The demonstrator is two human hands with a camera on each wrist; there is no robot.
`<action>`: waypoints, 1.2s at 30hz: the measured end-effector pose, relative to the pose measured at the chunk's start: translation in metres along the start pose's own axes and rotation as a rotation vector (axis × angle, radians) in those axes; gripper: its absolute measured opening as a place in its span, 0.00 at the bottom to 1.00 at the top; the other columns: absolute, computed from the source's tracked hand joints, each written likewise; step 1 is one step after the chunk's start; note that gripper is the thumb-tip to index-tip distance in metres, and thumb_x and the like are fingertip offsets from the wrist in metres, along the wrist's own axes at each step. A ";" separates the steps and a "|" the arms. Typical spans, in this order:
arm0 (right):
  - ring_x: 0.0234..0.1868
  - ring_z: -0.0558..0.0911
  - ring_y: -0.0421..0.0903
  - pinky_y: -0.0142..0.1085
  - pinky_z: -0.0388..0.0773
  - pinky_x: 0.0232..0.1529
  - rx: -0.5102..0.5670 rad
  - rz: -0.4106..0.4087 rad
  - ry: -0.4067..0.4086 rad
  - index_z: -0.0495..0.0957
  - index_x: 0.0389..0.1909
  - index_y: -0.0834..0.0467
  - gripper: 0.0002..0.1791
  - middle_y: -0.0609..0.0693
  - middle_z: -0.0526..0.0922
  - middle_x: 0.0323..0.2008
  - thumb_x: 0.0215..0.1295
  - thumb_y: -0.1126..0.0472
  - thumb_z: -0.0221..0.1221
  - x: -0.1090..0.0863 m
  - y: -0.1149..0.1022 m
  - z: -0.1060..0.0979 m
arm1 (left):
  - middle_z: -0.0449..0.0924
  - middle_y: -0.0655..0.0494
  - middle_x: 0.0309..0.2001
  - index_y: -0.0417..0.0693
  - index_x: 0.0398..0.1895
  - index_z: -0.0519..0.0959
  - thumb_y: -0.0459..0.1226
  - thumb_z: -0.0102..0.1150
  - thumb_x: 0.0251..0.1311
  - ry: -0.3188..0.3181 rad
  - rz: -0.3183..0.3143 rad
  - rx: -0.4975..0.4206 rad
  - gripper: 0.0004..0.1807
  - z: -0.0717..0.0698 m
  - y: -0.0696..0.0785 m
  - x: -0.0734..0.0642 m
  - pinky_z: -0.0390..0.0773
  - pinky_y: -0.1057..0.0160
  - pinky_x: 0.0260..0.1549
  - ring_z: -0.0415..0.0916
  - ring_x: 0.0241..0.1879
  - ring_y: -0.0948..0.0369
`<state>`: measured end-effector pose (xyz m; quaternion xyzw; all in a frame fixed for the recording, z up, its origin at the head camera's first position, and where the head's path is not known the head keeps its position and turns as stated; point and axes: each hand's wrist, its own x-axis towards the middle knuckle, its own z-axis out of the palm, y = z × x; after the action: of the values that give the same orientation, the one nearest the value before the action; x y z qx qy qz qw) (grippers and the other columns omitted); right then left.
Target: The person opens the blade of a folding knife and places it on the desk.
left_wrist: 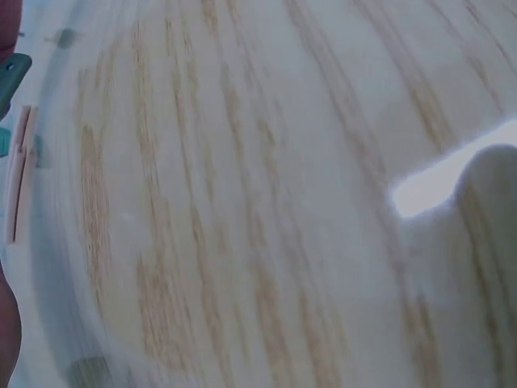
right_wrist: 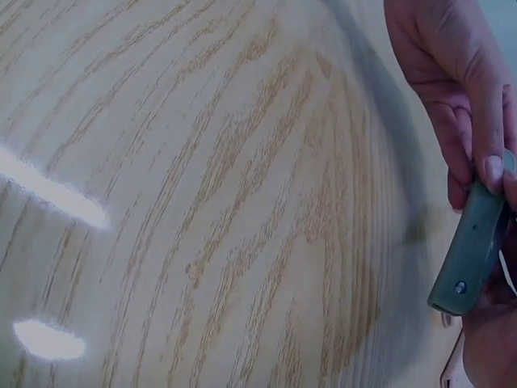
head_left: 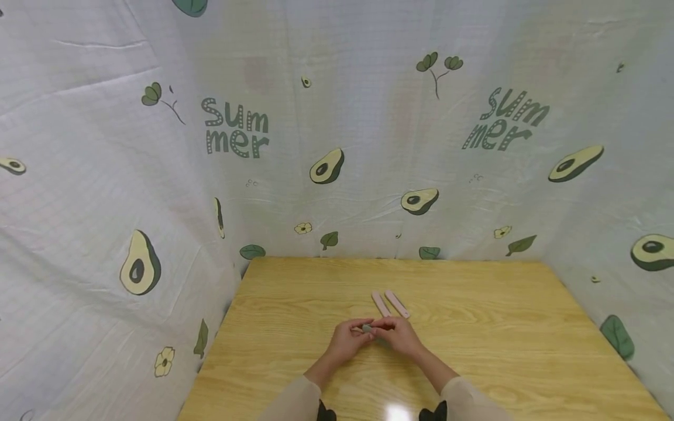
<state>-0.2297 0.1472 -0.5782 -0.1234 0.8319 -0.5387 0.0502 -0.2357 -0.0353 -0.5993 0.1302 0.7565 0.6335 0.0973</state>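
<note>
A slim green folding handle (right_wrist: 472, 250) with a metal pivot pin near one end is held between both hands. My left hand (head_left: 346, 341) pinches it from the left, its thumb pressed on the handle in the right wrist view. From the other side, my right hand (head_left: 398, 335) grips it with thumb and fingers. Only the handle's end (left_wrist: 12, 77) shows at the edge of the left wrist view. Just beyond the hands, two slim pink folding pieces (head_left: 397, 304) lie side by side on the table.
The wooden table (head_left: 295, 292) has a glossy top with bright light reflections. A pale cloth with avocado and leaf prints (head_left: 363, 117) hangs behind the table and along both sides.
</note>
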 end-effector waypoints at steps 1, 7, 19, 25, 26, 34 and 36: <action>0.40 0.79 0.35 0.26 0.77 0.36 -0.001 -0.001 -0.004 0.85 0.41 0.57 0.10 0.54 0.86 0.43 0.65 0.56 0.62 0.000 0.000 -0.001 | 0.83 0.44 0.47 0.46 0.55 0.81 0.35 0.65 0.59 0.009 -0.004 0.013 0.19 0.000 0.000 0.001 0.84 0.69 0.32 0.85 0.37 0.55; 0.39 0.78 0.34 0.26 0.76 0.36 0.011 0.006 -0.014 0.85 0.42 0.58 0.11 0.55 0.86 0.43 0.64 0.56 0.62 0.000 -0.003 -0.003 | 0.83 0.47 0.46 0.48 0.52 0.82 0.36 0.66 0.58 0.034 -0.004 0.041 0.17 0.000 -0.002 0.003 0.82 0.70 0.29 0.84 0.34 0.62; 0.35 0.81 0.32 0.25 0.78 0.35 0.065 -0.018 -0.096 0.85 0.41 0.61 0.12 0.56 0.87 0.38 0.63 0.56 0.63 0.003 0.003 -0.016 | 0.82 0.50 0.40 0.45 0.43 0.85 0.36 0.70 0.54 0.031 -0.011 0.012 0.13 -0.007 0.005 -0.001 0.83 0.70 0.30 0.83 0.34 0.64; 0.33 0.76 0.32 0.25 0.74 0.32 0.025 -0.036 -0.091 0.85 0.38 0.59 0.11 0.54 0.85 0.36 0.65 0.56 0.61 0.000 0.007 -0.018 | 0.80 0.54 0.34 0.45 0.39 0.86 0.37 0.71 0.53 0.038 -0.017 0.073 0.10 -0.007 0.002 -0.001 0.76 0.75 0.24 0.77 0.26 0.68; 0.33 0.75 0.32 0.25 0.74 0.32 0.017 -0.042 -0.088 0.85 0.37 0.59 0.10 0.54 0.85 0.36 0.65 0.56 0.61 0.000 0.007 -0.017 | 0.80 0.54 0.34 0.45 0.38 0.86 0.38 0.71 0.53 0.035 -0.016 0.076 0.10 -0.007 0.002 -0.001 0.75 0.75 0.23 0.76 0.26 0.68; 0.33 0.75 0.31 0.26 0.74 0.33 -0.039 -0.090 -0.047 0.84 0.33 0.56 0.08 0.51 0.85 0.34 0.65 0.55 0.61 -0.001 0.011 -0.014 | 0.81 0.52 0.36 0.41 0.38 0.83 0.35 0.69 0.55 0.006 -0.005 0.073 0.09 -0.005 0.002 -0.001 0.76 0.75 0.25 0.76 0.27 0.70; 0.33 0.76 0.31 0.26 0.75 0.34 -0.051 -0.099 -0.038 0.83 0.33 0.56 0.08 0.51 0.85 0.34 0.66 0.56 0.61 -0.001 0.009 -0.013 | 0.80 0.52 0.35 0.39 0.38 0.83 0.33 0.68 0.55 0.007 -0.003 0.067 0.09 -0.004 0.002 0.000 0.75 0.76 0.24 0.75 0.26 0.71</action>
<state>-0.2335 0.1625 -0.5815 -0.1758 0.8371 -0.5168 0.0364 -0.2366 -0.0391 -0.5965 0.1300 0.7777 0.6083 0.0911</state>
